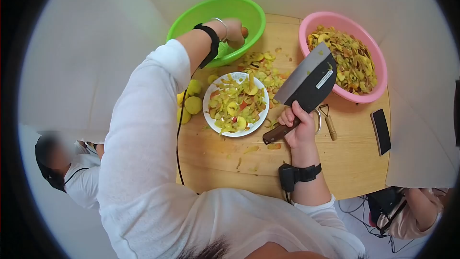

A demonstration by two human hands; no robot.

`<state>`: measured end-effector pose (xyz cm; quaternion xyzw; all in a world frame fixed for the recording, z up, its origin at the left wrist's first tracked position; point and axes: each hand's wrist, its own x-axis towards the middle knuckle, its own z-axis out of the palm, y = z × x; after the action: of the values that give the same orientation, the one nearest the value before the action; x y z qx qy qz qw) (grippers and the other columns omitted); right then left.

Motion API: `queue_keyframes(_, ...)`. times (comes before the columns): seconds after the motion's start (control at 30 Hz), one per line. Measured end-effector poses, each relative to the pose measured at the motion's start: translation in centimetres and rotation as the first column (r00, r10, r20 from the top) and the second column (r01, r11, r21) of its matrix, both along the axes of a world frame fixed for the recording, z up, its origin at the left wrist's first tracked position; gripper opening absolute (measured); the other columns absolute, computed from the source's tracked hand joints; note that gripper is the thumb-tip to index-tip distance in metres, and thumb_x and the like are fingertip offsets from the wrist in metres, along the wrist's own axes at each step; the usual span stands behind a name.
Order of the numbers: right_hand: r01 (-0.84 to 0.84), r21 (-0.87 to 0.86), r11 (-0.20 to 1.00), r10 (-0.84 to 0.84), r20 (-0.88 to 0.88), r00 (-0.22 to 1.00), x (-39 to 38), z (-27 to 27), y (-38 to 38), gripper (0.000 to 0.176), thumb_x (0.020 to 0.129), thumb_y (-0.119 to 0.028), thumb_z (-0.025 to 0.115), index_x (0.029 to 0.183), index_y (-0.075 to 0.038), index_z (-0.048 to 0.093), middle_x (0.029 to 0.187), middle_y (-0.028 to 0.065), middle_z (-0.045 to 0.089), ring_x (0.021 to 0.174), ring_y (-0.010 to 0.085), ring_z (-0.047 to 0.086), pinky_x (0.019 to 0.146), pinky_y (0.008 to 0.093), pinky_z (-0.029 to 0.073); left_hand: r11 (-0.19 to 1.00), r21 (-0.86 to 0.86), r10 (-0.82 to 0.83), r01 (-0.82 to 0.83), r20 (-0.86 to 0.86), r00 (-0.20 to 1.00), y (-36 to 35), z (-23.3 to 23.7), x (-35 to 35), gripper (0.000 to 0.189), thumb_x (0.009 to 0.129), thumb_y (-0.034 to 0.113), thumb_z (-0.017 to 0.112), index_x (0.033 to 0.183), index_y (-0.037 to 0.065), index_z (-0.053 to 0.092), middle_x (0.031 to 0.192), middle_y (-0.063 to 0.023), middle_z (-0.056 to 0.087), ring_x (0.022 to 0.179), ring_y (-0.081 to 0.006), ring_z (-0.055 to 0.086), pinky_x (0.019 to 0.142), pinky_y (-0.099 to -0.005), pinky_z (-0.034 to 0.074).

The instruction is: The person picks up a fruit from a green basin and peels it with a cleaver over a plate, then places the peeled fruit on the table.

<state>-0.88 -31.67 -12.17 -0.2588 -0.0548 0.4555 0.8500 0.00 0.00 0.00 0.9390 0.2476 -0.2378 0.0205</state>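
My left hand [234,32] reaches into the green basin [216,5], its fingers closed round a small reddish fruit [245,32] that is mostly hidden. In my right hand [302,127] is a cleaver [310,79], gripped by its dark wooden handle, the broad blade tilted up to the right with bits of peel stuck on it. A white plate [209,119] heaped with fruit peels [237,105] lies between my arms. Several peeled yellow fruits [193,104] rest left of the plate.
A pink basin [381,62] full of peels stands at the back right. A peeler [329,123] lies beside my right hand, and a phone [381,132] near the right edge. Peel scraps [268,74] litter the wooden table [345,168]. Other people [79,175] sit at both sides.
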Motion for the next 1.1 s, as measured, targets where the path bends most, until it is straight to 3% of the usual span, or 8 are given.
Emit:
queue_keyframes(0.2,0.029,-0.021,0.999,-0.029,-0.010,1.000,-0.5,0.7,0.3,0.011,0.091,-0.011,0.061,0.086,-0.007,0.052,0.060,0.0018,0.047,0.051,0.0122,0.042,0.052,0.0266,0.034,0.883,-0.438,0.395,-0.170,0.496,0.774,0.4,2.2,-5.9,0.054,0.076,0.029,0.070,0.119,-0.003,0.060,0.104,-0.0098,0.066,0.089,-0.0176,0.065,0.078,-0.0260,0.052)
queue_keyframes(0.27,0.030,-0.041,0.999,-0.030,0.000,1.000,-0.5,0.8,0.3,0.010,0.091,-0.011,0.061,0.088,-0.008,0.052,0.060,0.0017,0.046,0.051,0.0122,0.042,0.052,0.0266,0.034,0.646,-0.763,0.636,0.004,0.541,0.550,-2.3,2.6,-9.6,0.044,0.086,0.028,0.064,0.118,-0.001,0.060,0.105,-0.0075,0.065,0.093,-0.0140,0.063,0.077,-0.0279,0.054)
queue_keyframes(0.43,0.027,-0.054,0.998,-0.028,-0.021,0.999,-0.1,0.0,0.4,0.010,0.091,-0.013,0.060,0.090,-0.011,0.050,0.060,0.0011,0.045,0.050,0.0120,0.041,0.052,0.0271,0.036,-0.004,-0.893,0.949,0.450,0.139,0.285,-9.4,-2.3,-16.6,0.037,0.094,0.027,0.055,0.121,0.002,0.056,0.106,-0.0100,0.062,0.089,-0.0164,0.064,0.078,-0.0292,0.057)
queue_keyframes(0.47,0.032,-0.049,0.998,-0.033,-0.029,0.999,-0.1,-0.1,0.3,0.010,0.092,-0.013,0.060,0.090,-0.011,0.050,0.060,0.0008,0.046,0.050,0.0119,0.041,0.052,0.0274,0.036,-0.014,-0.895,0.950,0.445,0.127,0.285,-10.2,-3.4,-17.2,0.037,0.094,0.027,0.055,0.121,0.002,0.056,0.106,-0.0100,0.062,0.089,-0.0164,0.064,0.078,-0.0292,0.057)
queue_keyframes(0.53,0.056,-0.052,0.997,-0.056,-0.007,0.998,-0.2,0.0,0.5,0.012,0.093,-0.016,0.059,0.086,-0.010,0.050,0.060,-0.0001,0.046,0.051,0.0115,0.041,0.053,0.0278,0.036,-0.412,-0.601,0.899,0.685,-0.144,0.414,-11.1,-5.6,-17.8,0.040,0.095,0.032,0.055,0.117,-0.001,0.055,0.104,-0.0141,0.061,0.086,-0.0211,0.064,0.077,-0.0293,0.059)
queue_keyframes(0.7,0.043,-0.054,0.998,-0.043,-0.013,0.999,0.0,0.0,0.3,0.021,0.094,-0.020,0.057,0.077,-0.011,0.050,0.060,0.0001,0.046,0.053,0.0116,0.040,0.056,0.0278,0.034,-0.477,-0.436,0.877,0.763,-0.297,0.379,-12.5,-7.3,-16.8,0.040,0.095,0.033,0.059,0.115,-0.001,0.053,0.102,-0.0137,0.062,0.092,-0.0259,0.066,0.082,-0.0351,0.060)
queue_keyframes(0.9,0.038,-0.025,0.999,-0.039,-0.016,0.999,0.0,0.3,0.3,0.021,0.096,-0.019,0.054,0.078,-0.011,0.048,0.062,0.0004,0.045,0.054,0.0119,0.038,0.059,0.0284,0.034,-0.234,-0.573,0.969,0.785,-0.203,0.140,-13.5,-7.7,-18.7,0.033,0.094,0.018,0.058,0.117,-0.005,0.051,0.112,-0.0173,0.060,0.106,-0.0304,0.061,0.091,-0.0357,0.056)
queue_keyframes(1.1,0.062,-0.024,0.998,-0.061,0.035,0.998,0.1,0.1,-0.1,0.019,0.095,-0.018,0.056,0.079,-0.010,0.049,0.063,0.0003,0.045,0.054,0.0118,0.038,0.058,0.0286,0.034,-0.125,-0.668,0.992,0.734,-0.079,0.098,-12.1,-7.2,-18.8,0.041,0.094,0.017,0.059,0.121,-0.010,0.044,0.118,-0.0240,0.055,0.114,-0.0380,0.057,0.095,-0.0359,0.055)
